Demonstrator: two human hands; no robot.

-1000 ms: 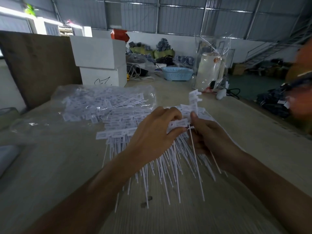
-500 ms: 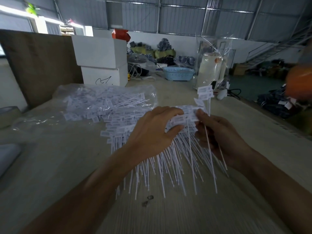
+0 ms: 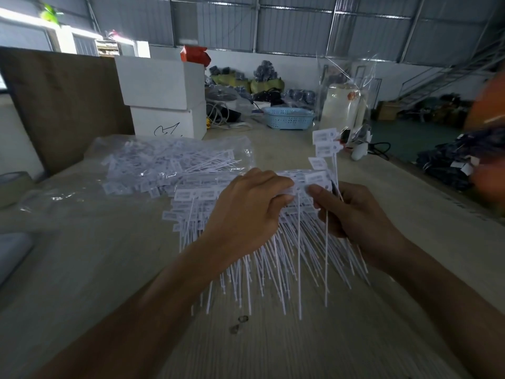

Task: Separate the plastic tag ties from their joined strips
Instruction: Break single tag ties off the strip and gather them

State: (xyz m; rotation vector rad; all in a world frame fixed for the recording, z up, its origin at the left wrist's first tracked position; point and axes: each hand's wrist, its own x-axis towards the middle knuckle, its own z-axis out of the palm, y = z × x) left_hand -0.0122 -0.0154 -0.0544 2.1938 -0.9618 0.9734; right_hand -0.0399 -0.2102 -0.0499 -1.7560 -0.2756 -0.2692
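Observation:
A heap of joined strips of white plastic tag ties [image 3: 196, 203] lies on the wooden table [image 3: 90, 272], their thin tails fanning toward me. My left hand [image 3: 246, 212] pinches the flat tag heads of one strip at the top of the heap. My right hand [image 3: 355, 212] sits just to the right, fingers curled round several separated ties [image 3: 326, 144] that stand upright, their tag heads above the hand. The thumb of that hand touches the strip beside my left fingers.
A clear plastic bag of more tag ties [image 3: 169, 162] lies behind the heap at the left. Two stacked white boxes [image 3: 164, 97], a blue basket [image 3: 288, 119] and a bagged white roll [image 3: 344, 105] stand at the back. The table's right edge runs diagonally past my right hand.
My right hand has tilted its bundle of separated ties upright and come back against the strip. The left hand has kept its pinch on the strip; the view has shifted slightly.

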